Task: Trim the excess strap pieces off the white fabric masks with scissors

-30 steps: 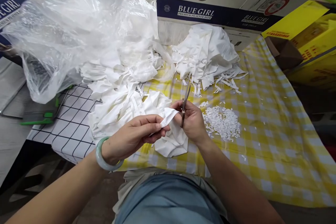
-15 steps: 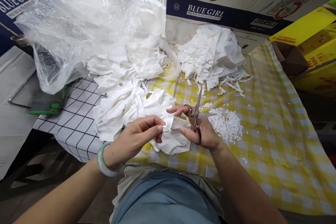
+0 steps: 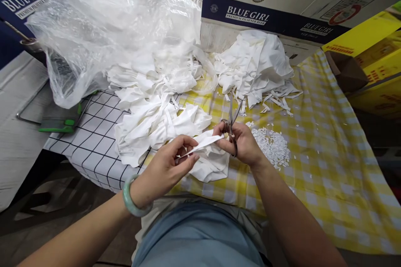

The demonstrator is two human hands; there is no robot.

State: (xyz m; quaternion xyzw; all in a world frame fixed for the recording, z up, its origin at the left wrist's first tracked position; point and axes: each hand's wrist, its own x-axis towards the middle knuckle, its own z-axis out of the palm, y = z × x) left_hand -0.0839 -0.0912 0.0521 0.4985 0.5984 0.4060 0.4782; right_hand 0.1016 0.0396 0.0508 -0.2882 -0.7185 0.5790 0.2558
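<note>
While the left hand [image 3: 163, 169] pinched the white cloth [image 3: 205, 142], the right hand [image 3: 250, 148] grasped the scissors [image 3: 232, 127] and touched the opposite side; the cloth spanned both hands above the tablecloth [image 3: 316, 150], apparently undergoing positioning, which called for fingertip clearance from the blades

Blue Girl beer cartons [image 3: 238, 16], yellow boxes [image 3: 363, 37], brown open box [image 3: 347, 71], green-edged grey object [image 3: 58, 119]

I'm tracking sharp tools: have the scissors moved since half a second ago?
Yes: the scissors have shifted left, their blades now clear of the pile of white snippets they overlapped.
</note>
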